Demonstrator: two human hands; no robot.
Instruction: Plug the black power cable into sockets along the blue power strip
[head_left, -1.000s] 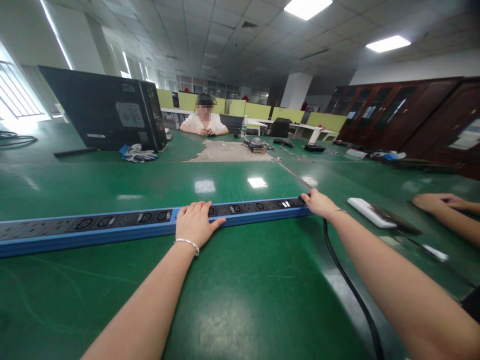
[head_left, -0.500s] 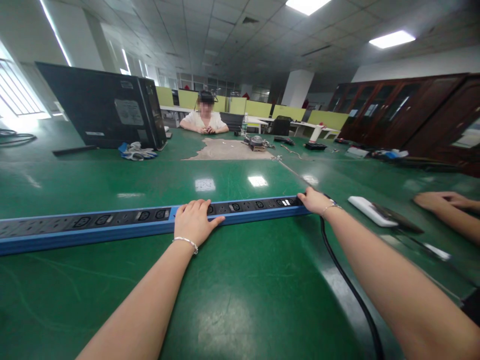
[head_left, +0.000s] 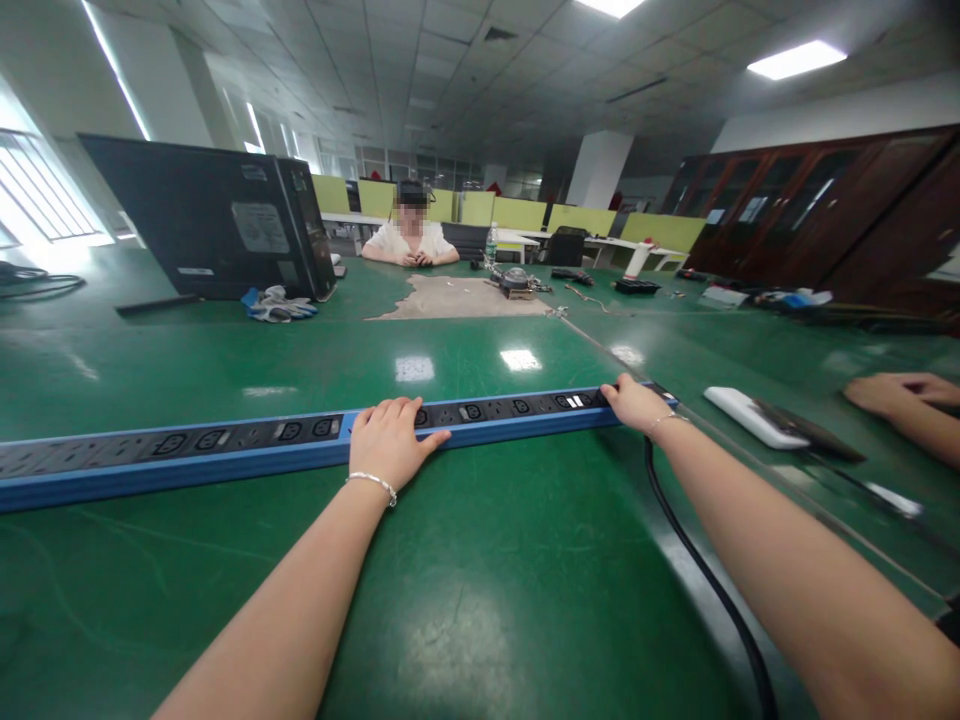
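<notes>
A long blue and black power strip (head_left: 247,440) with a row of sockets lies across the green table (head_left: 480,560), running out of view at the left edge. My left hand (head_left: 386,440) rests over its middle, fingers wrapped on the far side and thumb along the near side. Near the strip's right end, my right hand (head_left: 634,402) grips it, its fingertips on the top face by two small white marks. A black cable (head_left: 697,550) hangs below my right wrist and curves toward the bottom edge.
A black computer case (head_left: 217,220) and gloves (head_left: 279,304) stand at the back left. A person (head_left: 411,240) sits across the table. Another person's hands (head_left: 885,393) rest at the right, beyond a white device (head_left: 754,418). A metal tool (head_left: 516,280) lies at the back.
The view has turned slightly, so things at the right appear a little further right. Both my hands keep their hold, and more of the strip's right end shows beyond my right hand.
</notes>
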